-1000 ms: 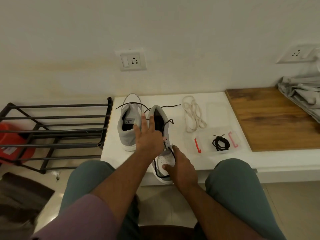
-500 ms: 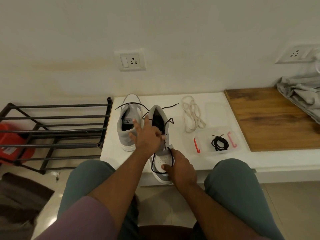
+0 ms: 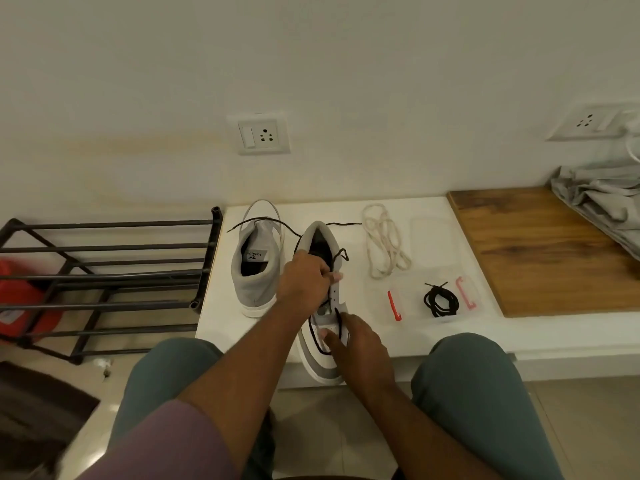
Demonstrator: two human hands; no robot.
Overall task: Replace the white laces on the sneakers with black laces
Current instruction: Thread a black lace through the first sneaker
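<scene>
Two grey-and-white sneakers stand on a white ledge (image 3: 433, 337). The left sneaker (image 3: 258, 275) has no lace in its eyelets. The right sneaker (image 3: 323, 355) pokes over the ledge's front edge, with a black lace (image 3: 313, 336) threaded through its lower eyelets and loose ends trailing over the heels. My left hand (image 3: 304, 284) grips this sneaker's upper around the eyelet flap. My right hand (image 3: 356, 344) rests on the toe, fingers pinching the black lace there. A removed white lace (image 3: 384, 245) lies to the right. A second black lace (image 3: 441, 301) lies coiled in a clear container.
The clear container (image 3: 429, 299) has red clips and its clear lid (image 3: 431, 230) lies behind it. A wooden board (image 3: 540, 247) with grey cloth (image 3: 602, 202) lies to the right. A black metal shoe rack (image 3: 104, 282) stands left of the ledge. My knees are against the ledge front.
My left hand went from lying flat with spread fingers over the right sneaker to curling round its eyelet flap. My right hand stayed at the toe on the lace.
</scene>
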